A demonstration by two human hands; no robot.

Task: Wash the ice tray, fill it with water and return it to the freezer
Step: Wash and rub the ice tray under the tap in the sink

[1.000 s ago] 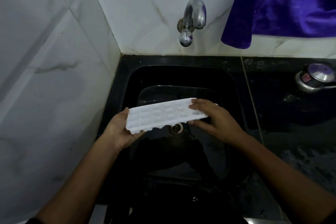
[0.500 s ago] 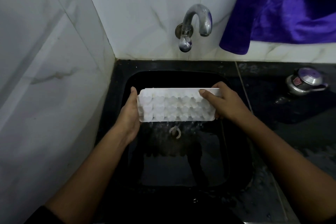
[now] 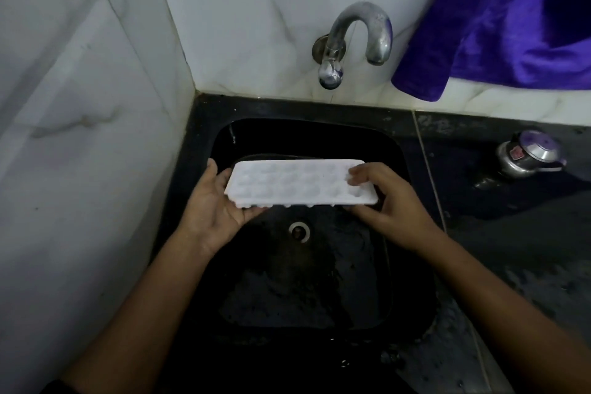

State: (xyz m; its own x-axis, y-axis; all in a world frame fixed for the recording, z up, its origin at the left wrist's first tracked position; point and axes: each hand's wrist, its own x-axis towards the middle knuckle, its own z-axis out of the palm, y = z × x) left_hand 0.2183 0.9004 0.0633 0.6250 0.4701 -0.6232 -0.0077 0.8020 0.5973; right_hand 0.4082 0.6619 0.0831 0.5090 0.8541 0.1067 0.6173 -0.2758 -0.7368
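Both hands, left hand (image 3: 220,205) and right hand (image 3: 388,201), grip the white plastic ice tray (image 3: 300,182) above the black sink (image 3: 204,144); keep it level beneath the dry chrome tap (image 3: 358,38).

1. The ice tray (image 3: 297,181) is plain white.
2. The sink (image 3: 204,125) is black.
3. The bench (image 3: 511,233) is black with faint grey speckling.
4. The wall tiles (image 3: 240,9) are white marble with grey veins.
5. The tap (image 3: 358,38) is silver chrome.
6. The hanging cloth (image 3: 499,25) is deep violet-blue.
7. The pressure cooker lid (image 3: 527,153) is silver with a red label.
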